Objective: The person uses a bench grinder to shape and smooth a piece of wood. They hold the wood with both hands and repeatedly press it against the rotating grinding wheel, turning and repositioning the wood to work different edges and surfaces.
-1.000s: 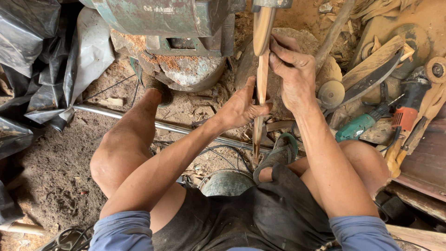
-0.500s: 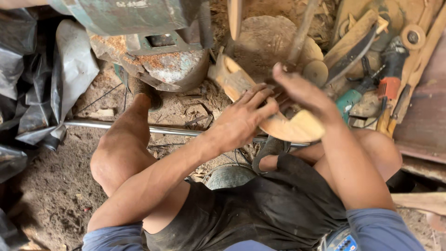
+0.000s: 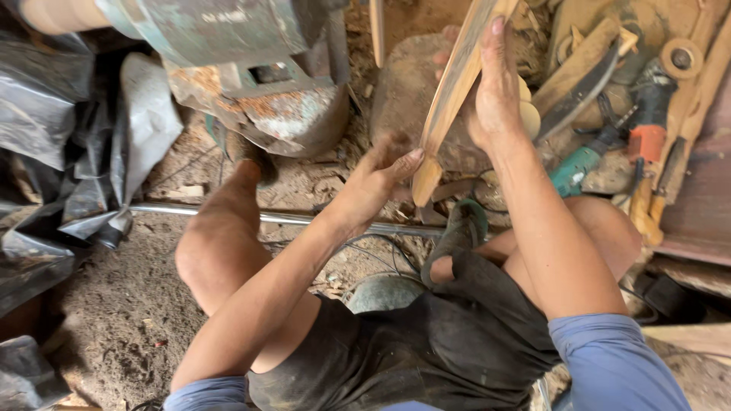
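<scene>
Wooden slat clasped by right hand; left hand, fingers loose, touches its lower end; better steady both ends firmly.

The person wears a blue shirt with short sleeves that end above the elbows, leaving both forearms bare. Dark, dusty shorts, black or charcoal as far as the grime lets one tell, bunch in creased folds over the lap. The knees and shins are bare. One foot has a worn grey-green sandal with a broad strap. The left hand and right hand are bare, without gloves or rings.
</scene>
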